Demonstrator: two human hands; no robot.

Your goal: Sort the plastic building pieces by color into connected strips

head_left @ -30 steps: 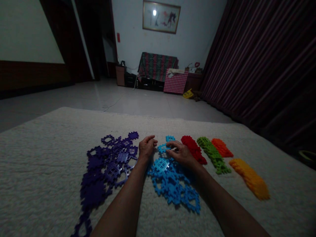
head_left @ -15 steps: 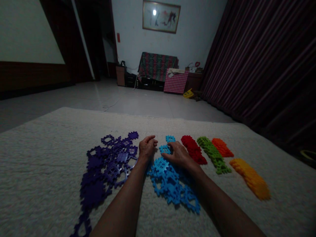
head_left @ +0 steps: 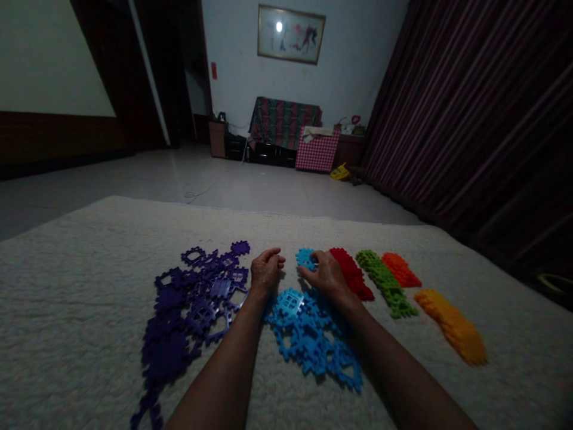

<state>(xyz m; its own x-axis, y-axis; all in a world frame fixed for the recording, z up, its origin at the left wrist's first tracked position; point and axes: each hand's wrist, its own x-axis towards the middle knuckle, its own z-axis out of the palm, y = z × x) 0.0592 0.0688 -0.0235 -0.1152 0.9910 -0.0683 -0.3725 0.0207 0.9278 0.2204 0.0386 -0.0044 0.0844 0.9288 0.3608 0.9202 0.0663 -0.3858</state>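
Observation:
My right hand (head_left: 329, 272) is at the far end of the light-blue pile, thumb and fingers around the edge of a light-blue notched building tile (head_left: 305, 258). Part of that tile is hidden behind the fingers. Nearer to me lies the overlapping pile of light-blue tiles (head_left: 308, 334), with a window-shaped tile (head_left: 290, 303) on top. My left hand (head_left: 267, 269) rests on the pale mat between the blue and purple tiles. Its fingers are loosely bent and a little apart, and nothing shows in them. Purple tiles (head_left: 170, 352) spread out to its left.
Right of my right hand lie rows of red tiles (head_left: 351, 275), green tiles (head_left: 385, 283), orange tiles (head_left: 400, 270) and yellow tiles (head_left: 452, 325). The cream mat (head_left: 89, 269) lies under everything. Beyond it are a tiled floor (head_left: 264, 188), a cloth-covered cabinet (head_left: 285, 122) and dark curtains (head_left: 447, 119).
My right hand has moved the light-blue tile slightly away from me, over the single blue tile that lay farther out; the two now overlap. My left hand stays about where it was.

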